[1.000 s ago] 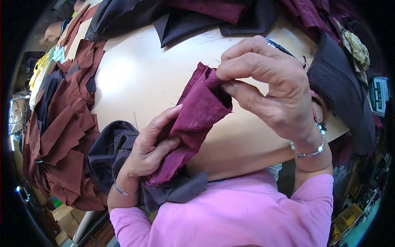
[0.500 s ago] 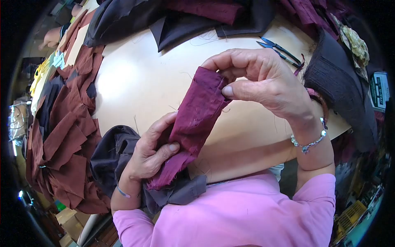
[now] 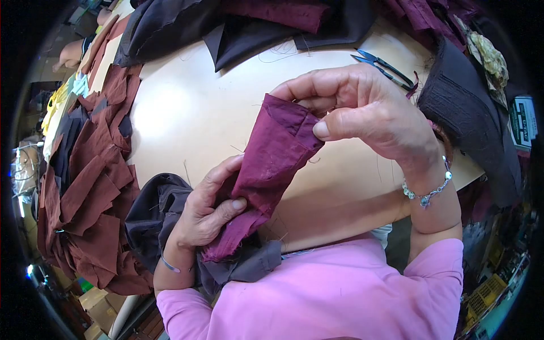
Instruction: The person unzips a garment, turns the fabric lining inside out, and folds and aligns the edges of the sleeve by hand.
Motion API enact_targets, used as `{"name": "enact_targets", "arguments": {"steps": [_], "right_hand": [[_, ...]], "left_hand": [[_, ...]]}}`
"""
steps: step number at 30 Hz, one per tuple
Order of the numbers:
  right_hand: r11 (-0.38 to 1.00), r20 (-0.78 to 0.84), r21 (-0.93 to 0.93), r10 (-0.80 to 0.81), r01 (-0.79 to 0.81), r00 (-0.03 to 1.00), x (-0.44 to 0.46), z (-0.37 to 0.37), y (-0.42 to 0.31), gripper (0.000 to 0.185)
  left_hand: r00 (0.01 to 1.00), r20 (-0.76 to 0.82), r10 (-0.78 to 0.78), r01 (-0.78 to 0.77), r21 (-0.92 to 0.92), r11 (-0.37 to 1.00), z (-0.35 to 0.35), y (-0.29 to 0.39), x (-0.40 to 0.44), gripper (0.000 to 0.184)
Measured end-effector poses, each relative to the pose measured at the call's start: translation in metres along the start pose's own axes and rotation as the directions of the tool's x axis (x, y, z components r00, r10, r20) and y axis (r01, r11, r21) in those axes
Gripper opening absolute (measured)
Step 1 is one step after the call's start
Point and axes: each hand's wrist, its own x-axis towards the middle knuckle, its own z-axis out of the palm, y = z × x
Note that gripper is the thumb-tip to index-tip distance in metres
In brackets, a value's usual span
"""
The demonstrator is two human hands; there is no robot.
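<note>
A maroon fabric piece (image 3: 272, 156) is stretched at a slant between my hands, above the tabletop. It has a frayed lower end and a seam near its top. My left hand (image 3: 212, 204) grips the lower part, thumb lying on the front of the cloth. With thumb and fingers, my right hand (image 3: 362, 110) pinches the upper right corner; some of those fingers are behind the cloth. Under my left forearm lies a dark grey fabric piece (image 3: 156, 209). Beyond my right hand, thread snips (image 3: 385, 68) with blue-edged blades rest on the table.
Brown cut fabric pieces (image 3: 93, 192) are heaped at the left edge of the pale table (image 3: 181, 124). Dark cloth (image 3: 170, 28) lies along the far side. A dark ribbed textile (image 3: 470, 113) hangs over the right edge. Another person's arm (image 3: 72, 54) shows at far left.
My right hand has pulled the top corner of the maroon fabric to the right and slightly down, so its upper end is spread wider. My left hand stays almost in place.
</note>
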Motion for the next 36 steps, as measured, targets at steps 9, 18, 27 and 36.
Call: {"name": "enact_targets", "arguments": {"steps": [9, 18, 27, 36], "right_hand": [[0.989, -0.055, -0.093, -0.120, 0.115, 0.991, 0.005, 0.001, 0.015, 0.029], [0.992, -0.031, 0.061, -0.106, 0.108, 0.994, 0.002, 0.002, 0.012, 0.045], [0.993, -0.059, 0.059, -0.103, 0.106, 0.993, 0.003, 0.001, 0.012, 0.044], [0.997, -0.063, -0.030, -0.071, 0.070, 0.995, 0.004, -0.002, 0.012, 0.038]], "left_hand": [[1.000, -0.009, -0.007, 0.007, -0.028, 1.000, 0.000, -0.001, -0.001, 0.053], [0.998, 0.049, 0.044, -0.047, 0.043, 0.998, 0.000, -0.001, 0.003, 0.052], [1.000, 0.016, -0.001, 0.000, 0.066, 0.998, -0.002, -0.001, -0.001, 0.053], [1.000, 0.017, 0.006, -0.007, 0.087, 0.996, -0.002, -0.001, 0.002, 0.052]]}}
